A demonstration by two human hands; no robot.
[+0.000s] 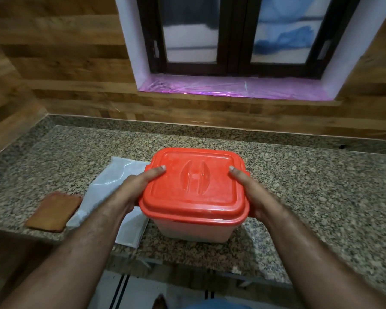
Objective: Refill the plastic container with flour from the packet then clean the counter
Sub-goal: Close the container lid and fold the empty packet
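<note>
A translucent white plastic container (195, 230) with a red lid (194, 186) stands on the granite counter (310, 179), near its front edge. My left hand (136, 186) grips the container's left side with the thumb lying on the lid. On the opposite side my right hand (254, 192) holds it the same way, thumb on the lid. The lid is on. A clear plastic flour packet (112, 188) lies flat on the counter just left of the container, partly under my left forearm.
An orange-brown cloth (54, 211) lies at the counter's front left edge beside the packet. Wood-panelled walls close the back and left. A window with a pink-lined sill (232, 88) sits above the counter.
</note>
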